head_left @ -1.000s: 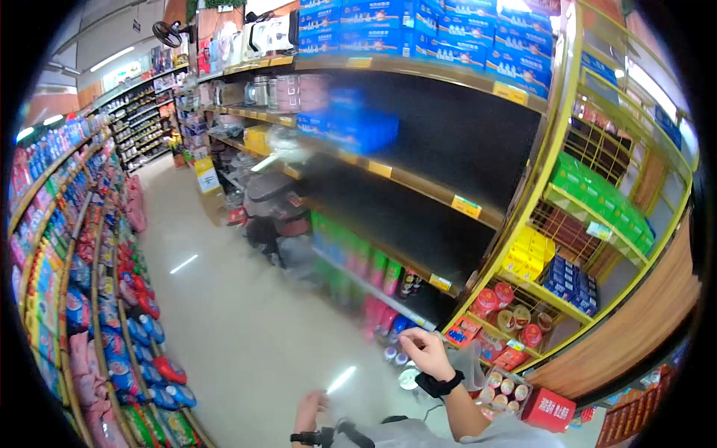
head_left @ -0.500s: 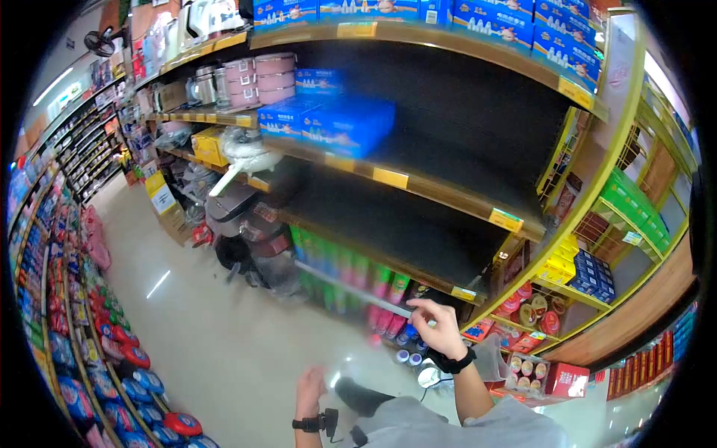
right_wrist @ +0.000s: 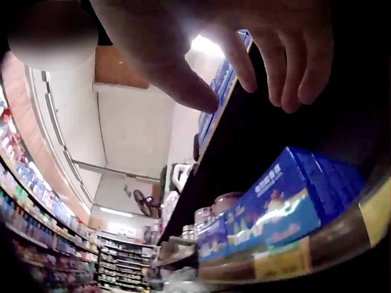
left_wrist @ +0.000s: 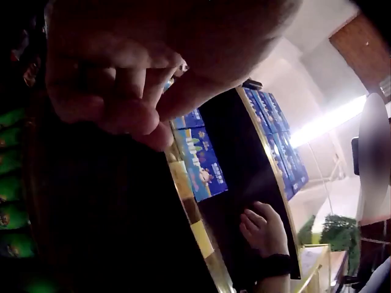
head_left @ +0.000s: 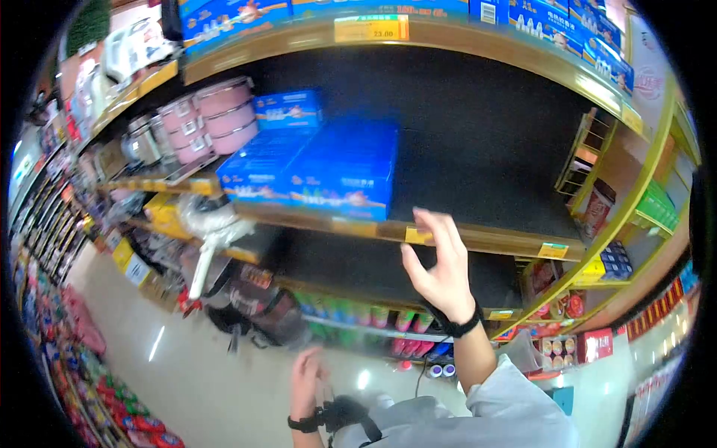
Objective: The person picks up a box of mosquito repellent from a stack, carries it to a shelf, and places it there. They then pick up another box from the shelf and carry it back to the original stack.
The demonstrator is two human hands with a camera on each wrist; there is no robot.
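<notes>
Glossy, rectangular blue boxes; right hand, thumb spread, empty, raised closer since earlier; left hand loosely curled, empty.

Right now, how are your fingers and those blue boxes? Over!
Left fingers empty, right fingers empty. Blue boxes on shelf. Nothing seen between boxes and right fingers.

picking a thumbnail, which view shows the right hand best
The head view: the right hand shows whole and well lit. The left wrist view shows it smaller; the right wrist view shows it close, shadowed and cropped.
</notes>
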